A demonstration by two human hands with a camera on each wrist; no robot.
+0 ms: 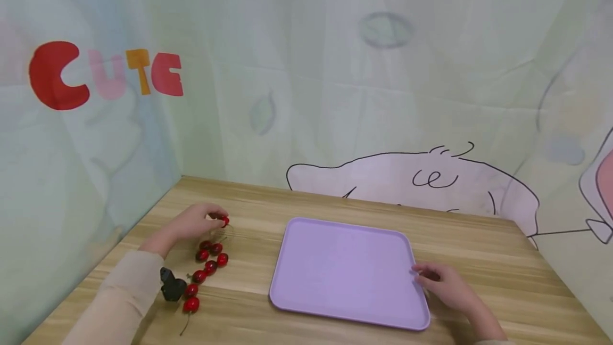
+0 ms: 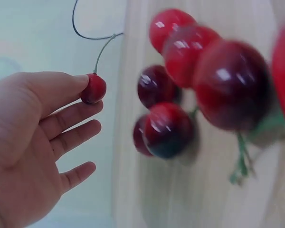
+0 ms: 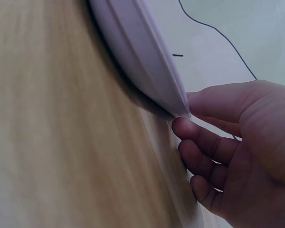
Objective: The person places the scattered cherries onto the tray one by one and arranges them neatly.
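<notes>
My left hand [image 1: 197, 221] pinches a single red cherry [image 2: 94, 89] between thumb and fingertips, at the far left of the table; its thin green stem points up from it in the left wrist view. The other fingers are spread apart. Several more dark red cherries [image 1: 210, 267] lie in a curved line on the wood, nearer to me than that hand. On the right, my right hand [image 1: 447, 285] grips the right rim of a lilac tray [image 1: 349, 270] with thumb and index fingertip, its remaining fingers curled just below in the right wrist view. The tray's surface is bare.
A wooden table [image 1: 249, 297] carries everything. Printed cloth walls [image 1: 306, 95] rise along its back and sides. A black wrist camera [image 1: 172, 285] on the left sleeve overlaps the near cherries in the head view.
</notes>
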